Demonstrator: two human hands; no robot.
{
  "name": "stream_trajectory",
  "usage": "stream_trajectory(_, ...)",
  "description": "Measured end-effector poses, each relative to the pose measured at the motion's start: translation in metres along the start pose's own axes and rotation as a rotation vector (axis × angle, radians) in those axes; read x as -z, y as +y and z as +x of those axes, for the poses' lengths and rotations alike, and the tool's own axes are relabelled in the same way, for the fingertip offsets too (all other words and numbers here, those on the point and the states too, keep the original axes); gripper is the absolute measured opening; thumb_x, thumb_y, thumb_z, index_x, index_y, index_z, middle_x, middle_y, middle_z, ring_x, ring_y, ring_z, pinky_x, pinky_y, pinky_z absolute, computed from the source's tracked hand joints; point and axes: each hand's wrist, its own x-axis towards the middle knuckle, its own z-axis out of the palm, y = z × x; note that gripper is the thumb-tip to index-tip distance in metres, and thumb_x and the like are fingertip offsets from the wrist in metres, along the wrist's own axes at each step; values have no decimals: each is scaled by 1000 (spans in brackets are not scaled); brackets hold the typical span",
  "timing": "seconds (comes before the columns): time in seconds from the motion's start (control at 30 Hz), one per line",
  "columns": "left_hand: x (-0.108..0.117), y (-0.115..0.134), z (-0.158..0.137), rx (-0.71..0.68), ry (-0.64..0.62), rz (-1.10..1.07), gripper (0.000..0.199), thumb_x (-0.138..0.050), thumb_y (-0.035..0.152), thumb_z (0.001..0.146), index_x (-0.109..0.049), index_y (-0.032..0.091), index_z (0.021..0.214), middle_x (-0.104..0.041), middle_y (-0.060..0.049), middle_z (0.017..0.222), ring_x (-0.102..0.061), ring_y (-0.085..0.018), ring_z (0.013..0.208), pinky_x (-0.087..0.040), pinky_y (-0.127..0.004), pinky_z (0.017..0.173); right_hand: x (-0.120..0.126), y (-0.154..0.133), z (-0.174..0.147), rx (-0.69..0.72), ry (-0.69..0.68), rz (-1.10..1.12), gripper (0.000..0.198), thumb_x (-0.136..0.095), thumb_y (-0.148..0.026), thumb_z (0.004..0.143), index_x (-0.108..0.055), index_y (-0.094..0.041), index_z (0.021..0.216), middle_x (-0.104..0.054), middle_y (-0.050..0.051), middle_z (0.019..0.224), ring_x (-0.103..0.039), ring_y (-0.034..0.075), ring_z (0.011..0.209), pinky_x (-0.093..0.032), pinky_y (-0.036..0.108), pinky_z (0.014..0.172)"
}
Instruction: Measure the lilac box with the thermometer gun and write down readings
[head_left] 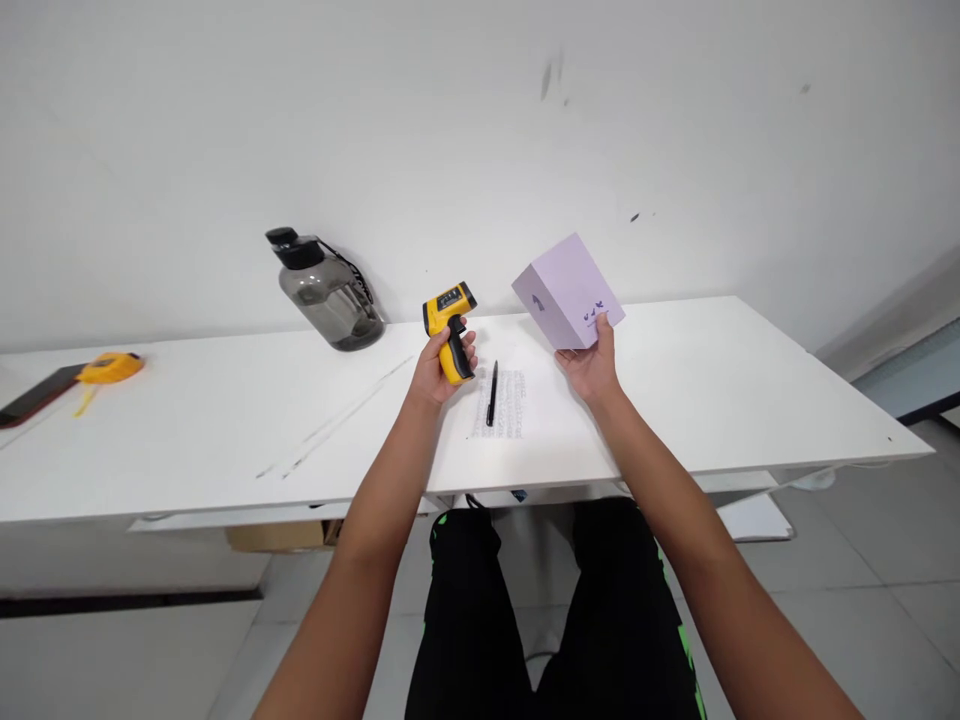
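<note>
Thermometer (452,304) is sitting in the left hand (433,372), fingers wrapping its handle; the right hand's (592,372) fingers are gripping the box (564,284) near its lower edge. Both are hanging above the table (697,390), apparently already picked up; the pen (493,394) is lying untouched on the paper (514,412).

Free gap between thermometer (448,309) and box (570,290)

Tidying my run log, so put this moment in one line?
left hand: holds yellow-black pistol-grip device | right hand: holds lilac box | table: black pen on paper sheet, bottle, tape measure
</note>
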Motion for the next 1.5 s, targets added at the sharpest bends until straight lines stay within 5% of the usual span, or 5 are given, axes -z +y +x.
stream_trajectory(0.1, -1, 1, -1, 1, -11, -24, 16, -59, 31, 94, -66, 19, 101, -75, -1, 86, -66, -8, 55, -56, -20, 55, -6, -2, -8, -88, -9, 112, 60, -66, -74, 73, -60, -33, 118, -68, 2, 115, -65, 23, 105, -59, 43, 87)
stream_trajectory(0.4, 3, -3, 4, -67, 6, -83, 11, -58, 14, 88, -66, 16, 96, -76, -3, 93, -71, -8, 69, -59, -18, 65, -3, 0, -9, -234, -20, 145, 101, -70, -84, 60, -44, -34, 144, -67, 9, 114, -67, 32, 116, -58, 53, 100)
stream_trajectory(0.87, -7, -28, 0, -9, -194, 115, 26, -70, 11, 81, -70, 13, 106, -76, -6, 104, -73, -13, 83, -59, -27, 90, -16, 26, -21, -170, -97, 15, 82, -83, -70, 58, -47, -37, 124, -68, 0, 118, -70, 18, 100, -55, 41, 101)
stream_trajectory(1.5, -6, -32, 1, 67, -147, 82, 25, -66, 9, 81, -68, 16, 105, -72, 0, 90, -68, -8, 71, -57, -28, 92, -16, 30, -28, -185, -117, -90, 77, -85, -61, 64, -40, -38, 122, -66, -2, 125, -69, 19, 108, -50, 46, 108)
